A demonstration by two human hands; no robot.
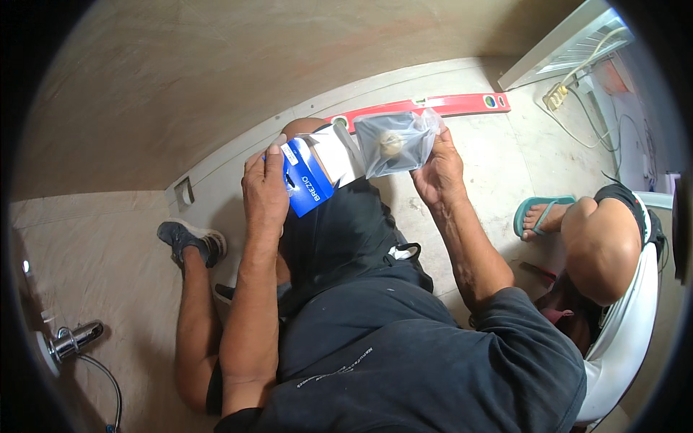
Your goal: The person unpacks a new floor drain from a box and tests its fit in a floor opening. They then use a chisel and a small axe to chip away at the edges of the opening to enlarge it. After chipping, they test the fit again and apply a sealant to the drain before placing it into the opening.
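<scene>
At far left, one chrome fitting (76, 339) on the wall, with one hose (108, 381) below it. Next, one dark shoe (193, 242), on a foot. The left hand (266, 189) grips one blue box (309, 182) at its left edge, thumb on top. The box's right end is open, its white flaps (342, 153) spread; whether anything is inside cannot be told. Just right of the flaps, in front of the person, is one clear bag (432, 124), holding one dark square plate (369, 131) with one round tan part (390, 144) at its middle. The right hand (439, 167) pinches the bag's right end; the two hands are apart. Behind it lies one red level (462, 104). Farther right: one yellow socket block (555, 97), then another person's foot in one teal sandal (525, 216).
</scene>
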